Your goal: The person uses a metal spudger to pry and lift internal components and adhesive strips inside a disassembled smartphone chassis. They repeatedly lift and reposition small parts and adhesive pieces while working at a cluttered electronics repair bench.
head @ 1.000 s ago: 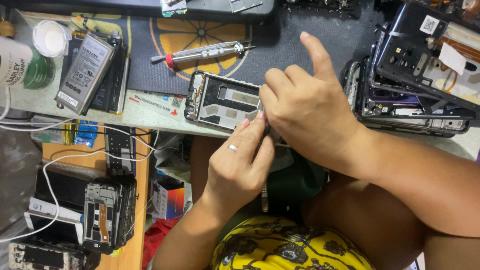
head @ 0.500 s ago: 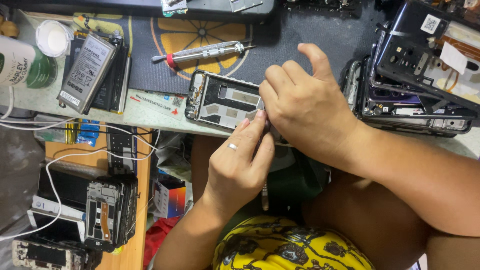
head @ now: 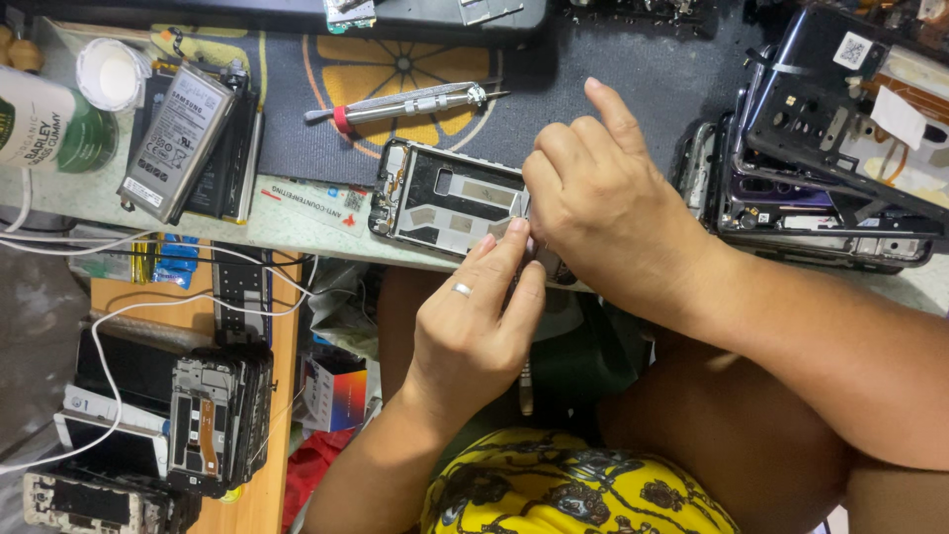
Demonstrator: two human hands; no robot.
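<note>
Both hands on phone frame [head: 450, 203] at desk edge [head: 297, 232].
Left hand [head: 474, 321] palm down, ringed, fingers pinched narrow at frame's right end; right hand [head: 603, 203] curled over same end, index raised, grip hidden. Screwdriver [head: 400, 104] lies just behind.

**Layout of the bench edge**

Phone frame [head: 445, 203] lies at the table [head: 89, 198] edge, centre. Left hand [head: 474, 326] at its 5 o'clock, right hand [head: 603, 198] at 3 o'clock, both touching it. Screwdriver [head: 405, 104] at 12 o'clock; battery [head: 178, 143] at 9 o'clock; stacked phone parts [head: 830, 148] at 3 o'clock, beyond the right hand.
</note>
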